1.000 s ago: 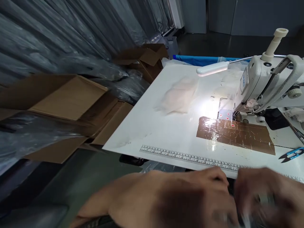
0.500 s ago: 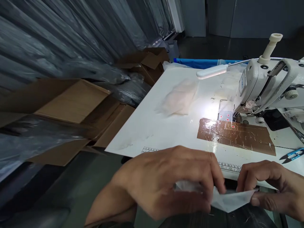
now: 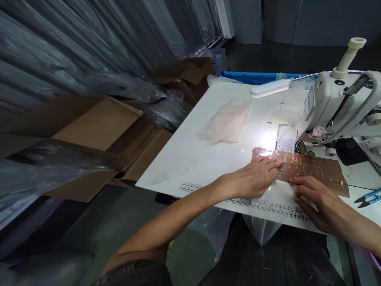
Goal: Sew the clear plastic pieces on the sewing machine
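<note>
My left hand (image 3: 260, 178) lies palm down on the left part of a brown taped plate (image 3: 315, 171), fingers stretched forward and pressing down. Beside it, my right hand (image 3: 317, 198) rests by the plate's near edge with its fingers apart and the index finger extended. Sheer white fabric (image 3: 262, 228) hangs over the table's front edge between my arms; how much of it lies beneath my hands is hard to make out. Just beyond the plate stands a white sewing machine (image 3: 320, 103), its needle area lit.
A pale pink sheer pile (image 3: 228, 123) lies on the white table (image 3: 184, 155). A printed ruler (image 3: 268, 206) runs along the front edge. Blue thread snips (image 3: 369, 197) are at the right. A white lamp (image 3: 269, 88) reaches over the table. Open cardboard boxes (image 3: 98, 123) stand left.
Both hands have moved forward and up from the lap side of the table edge to the brown plate. The white fabric, held between them before, now hangs over the edge.
</note>
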The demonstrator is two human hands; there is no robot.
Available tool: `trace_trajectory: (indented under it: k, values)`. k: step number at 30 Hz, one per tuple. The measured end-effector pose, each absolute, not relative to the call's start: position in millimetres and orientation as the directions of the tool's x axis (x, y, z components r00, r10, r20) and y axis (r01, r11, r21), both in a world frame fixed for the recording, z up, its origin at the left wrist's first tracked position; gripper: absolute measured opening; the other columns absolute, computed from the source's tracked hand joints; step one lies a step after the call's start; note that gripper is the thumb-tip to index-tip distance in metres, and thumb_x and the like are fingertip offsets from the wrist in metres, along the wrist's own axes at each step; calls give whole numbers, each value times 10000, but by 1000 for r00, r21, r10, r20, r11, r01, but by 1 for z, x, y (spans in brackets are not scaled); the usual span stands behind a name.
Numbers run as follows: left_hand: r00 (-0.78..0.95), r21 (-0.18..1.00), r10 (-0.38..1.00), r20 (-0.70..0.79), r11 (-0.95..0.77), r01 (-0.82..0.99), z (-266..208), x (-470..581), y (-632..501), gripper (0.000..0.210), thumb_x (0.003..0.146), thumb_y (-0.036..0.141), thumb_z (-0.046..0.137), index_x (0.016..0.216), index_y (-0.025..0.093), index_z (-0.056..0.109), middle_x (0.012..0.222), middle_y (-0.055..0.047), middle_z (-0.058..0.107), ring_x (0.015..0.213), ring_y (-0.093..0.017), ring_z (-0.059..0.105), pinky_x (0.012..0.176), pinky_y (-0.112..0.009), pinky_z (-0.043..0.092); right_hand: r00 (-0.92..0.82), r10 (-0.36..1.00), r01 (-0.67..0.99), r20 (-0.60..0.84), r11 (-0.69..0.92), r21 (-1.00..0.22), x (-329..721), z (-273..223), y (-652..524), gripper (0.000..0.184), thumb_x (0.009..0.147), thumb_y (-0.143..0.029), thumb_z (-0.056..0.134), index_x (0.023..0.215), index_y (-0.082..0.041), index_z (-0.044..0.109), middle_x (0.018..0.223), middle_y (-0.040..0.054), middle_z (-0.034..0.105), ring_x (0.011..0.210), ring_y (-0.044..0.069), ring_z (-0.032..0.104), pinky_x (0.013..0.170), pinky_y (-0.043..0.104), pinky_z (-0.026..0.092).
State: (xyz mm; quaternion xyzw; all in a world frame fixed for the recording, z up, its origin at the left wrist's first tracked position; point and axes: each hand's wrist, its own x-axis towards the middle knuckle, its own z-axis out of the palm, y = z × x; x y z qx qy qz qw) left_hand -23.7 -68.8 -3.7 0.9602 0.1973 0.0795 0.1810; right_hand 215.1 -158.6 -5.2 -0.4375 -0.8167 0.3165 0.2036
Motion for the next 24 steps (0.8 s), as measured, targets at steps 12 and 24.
trace_trajectory:
  k: [12,24]
  values:
    - [908,878,403,-117,-385,284,53,-40,-59,162,973,255,518,911,156,631,733,-13,703,637,-96,653,564,-180,465,-532,792,468,-299,-18,-883,222,11,-139,340,930,-504,518,890,-201,667,830,47,700,772,170,642,691,289,516]
    - [734,-120,518,440,-776,619,-13,7,-18,159,989,168,479,932,129,622,987,-88,683,738,-150,569,622,-279,384,-24,1000,756,5,22,-654,217,-23,-86,312,819,-459,520,899,-216,699,669,21,700,544,164,604,502,279,414]
